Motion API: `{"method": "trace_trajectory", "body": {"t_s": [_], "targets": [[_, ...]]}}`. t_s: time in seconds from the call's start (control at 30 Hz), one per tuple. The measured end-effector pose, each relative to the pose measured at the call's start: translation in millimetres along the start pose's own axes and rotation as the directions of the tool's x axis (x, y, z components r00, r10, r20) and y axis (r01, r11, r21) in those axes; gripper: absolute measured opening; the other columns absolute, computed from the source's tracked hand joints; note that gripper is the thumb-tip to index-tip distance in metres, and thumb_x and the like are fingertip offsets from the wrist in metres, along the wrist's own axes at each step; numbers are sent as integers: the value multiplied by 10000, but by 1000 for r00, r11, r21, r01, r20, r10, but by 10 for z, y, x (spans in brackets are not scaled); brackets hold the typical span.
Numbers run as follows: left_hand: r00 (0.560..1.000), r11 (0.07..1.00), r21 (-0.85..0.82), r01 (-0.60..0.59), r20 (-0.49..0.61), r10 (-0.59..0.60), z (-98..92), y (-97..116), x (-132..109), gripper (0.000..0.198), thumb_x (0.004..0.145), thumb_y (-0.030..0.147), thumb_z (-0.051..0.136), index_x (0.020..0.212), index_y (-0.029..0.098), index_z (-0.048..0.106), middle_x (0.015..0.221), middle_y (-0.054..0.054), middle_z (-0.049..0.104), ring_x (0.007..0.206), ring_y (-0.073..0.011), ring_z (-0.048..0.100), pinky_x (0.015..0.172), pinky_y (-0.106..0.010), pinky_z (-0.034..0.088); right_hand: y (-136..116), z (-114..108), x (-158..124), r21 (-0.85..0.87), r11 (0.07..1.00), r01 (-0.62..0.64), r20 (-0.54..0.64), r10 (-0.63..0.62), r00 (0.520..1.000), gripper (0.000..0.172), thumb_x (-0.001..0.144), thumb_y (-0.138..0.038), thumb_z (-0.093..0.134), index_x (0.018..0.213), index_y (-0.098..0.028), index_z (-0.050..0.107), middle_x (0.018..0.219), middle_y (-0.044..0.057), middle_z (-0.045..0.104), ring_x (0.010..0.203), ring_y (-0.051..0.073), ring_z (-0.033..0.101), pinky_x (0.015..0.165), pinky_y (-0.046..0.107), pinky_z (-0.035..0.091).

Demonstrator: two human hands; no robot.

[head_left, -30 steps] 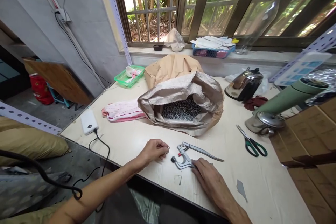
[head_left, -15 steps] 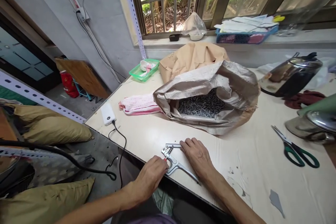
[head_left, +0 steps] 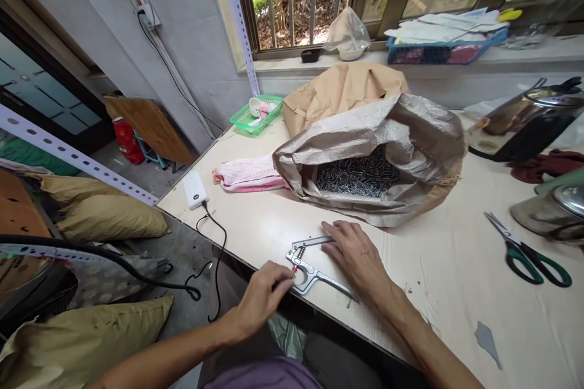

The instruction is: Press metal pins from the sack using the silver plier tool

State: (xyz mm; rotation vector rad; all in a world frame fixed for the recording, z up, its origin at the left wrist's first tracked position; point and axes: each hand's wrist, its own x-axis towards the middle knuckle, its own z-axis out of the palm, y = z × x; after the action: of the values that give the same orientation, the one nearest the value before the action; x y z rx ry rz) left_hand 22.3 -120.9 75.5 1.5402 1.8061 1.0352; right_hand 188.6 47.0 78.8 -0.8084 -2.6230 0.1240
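Note:
A pair of silver spring-loaded pliers lies on the table near its front edge, with a coiled spring and a small red piece between its arms. My right hand has its fingers around the end of the upper arm, which slants up from the jaw. Close to the red piece, my left hand has thumb and forefinger pinched together; whatever is between them is too small to make out. Behind the pliers, a large paper sack lies open toward me, full of small dark metal pins.
Green-handled scissors and a grey scrap lie at the right. A white power bank with a black cable, a striped cloth and a green basket are at the left. A kettle stands back right.
The upper arm of the pliers has swung up and away from the lower one, my right hand rising with it. My left fingers have drawn back a little from the red piece. The view has shifted slightly.

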Motion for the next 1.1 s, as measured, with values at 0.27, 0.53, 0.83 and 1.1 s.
{"method": "trace_trajectory", "body": {"t_s": [0.27,0.53,0.83,1.1], "targets": [[984,996,18,91,151,-92,-118,87,169,147,867,223,502,862,157,633,825,-45,644,778,-153,580,724,-264,487,-150,-137,-447,-37,999,24,9,-24,1000,395,858,-90,329,1161,-224,544,1033,78,611,883,184,524,729,301,429],[887,803,386,-454,281,366,269,58,-167,324,844,18,337,1071,107,550,1149,-161,582,1113,-224,519,945,-389,483,154,-58,83,-84,995,58,250,-35,968,272,797,-23,352,809,-189,568,831,61,567,763,157,477,659,270,348],[831,744,370,-556,248,498,314,-75,-197,277,885,50,333,1042,79,560,1118,-165,621,1146,-228,527,998,-400,457,357,36,451,0,994,109,369,-101,924,218,838,-117,388,683,-190,523,725,12,530,656,115,464,551,247,272],[988,992,-20,125,-87,-127,-32,15,106,142,827,254,560,807,159,664,846,-61,621,799,-165,588,724,-285,492,-40,-147,-55,82,991,101,129,-111,985,257,913,-244,343,973,-224,592,905,64,602,814,168,534,689,294,421]]}}
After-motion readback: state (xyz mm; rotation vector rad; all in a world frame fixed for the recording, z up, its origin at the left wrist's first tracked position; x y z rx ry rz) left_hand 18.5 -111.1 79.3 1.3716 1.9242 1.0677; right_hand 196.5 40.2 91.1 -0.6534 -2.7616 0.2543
